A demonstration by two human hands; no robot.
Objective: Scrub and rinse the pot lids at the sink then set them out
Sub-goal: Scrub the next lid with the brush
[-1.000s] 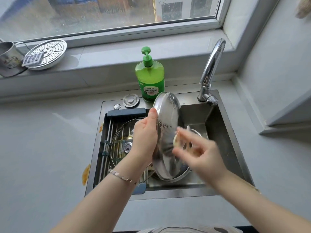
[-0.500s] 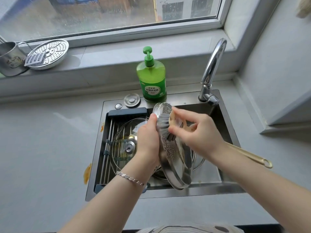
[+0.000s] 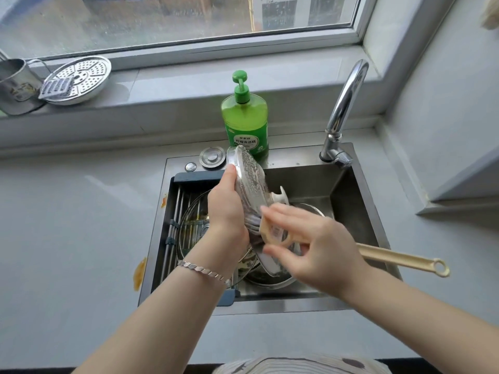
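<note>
left hand (image 3: 226, 214) fingers wrapped round lid (image 3: 249, 182) rim, lid on edge above sink (image 3: 283, 303) middle. right hand (image 3: 318, 247) pinches brush (image 3: 399, 259) neck, blurred, probably scrubbing. lid stiff, soapy, slippery: hold by rim.

The grey bench (image 3: 67, 225) held a steel sink (image 3: 297, 306), with a green soap bottle (image 3: 245, 122) standing at its back rim and orange smears (image 3: 140, 273) beside its left edge. The window ledge (image 3: 175, 87) carried a perforated steel plate (image 3: 81, 79) and a metal cup (image 3: 14, 85)

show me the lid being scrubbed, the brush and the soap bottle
lid being scrubbed (image 3: 249, 175), head view, on its soapy upper face
brush (image 3: 399, 259), head view, on its golden handle
soap bottle (image 3: 244, 122), head view, on the green body
</note>
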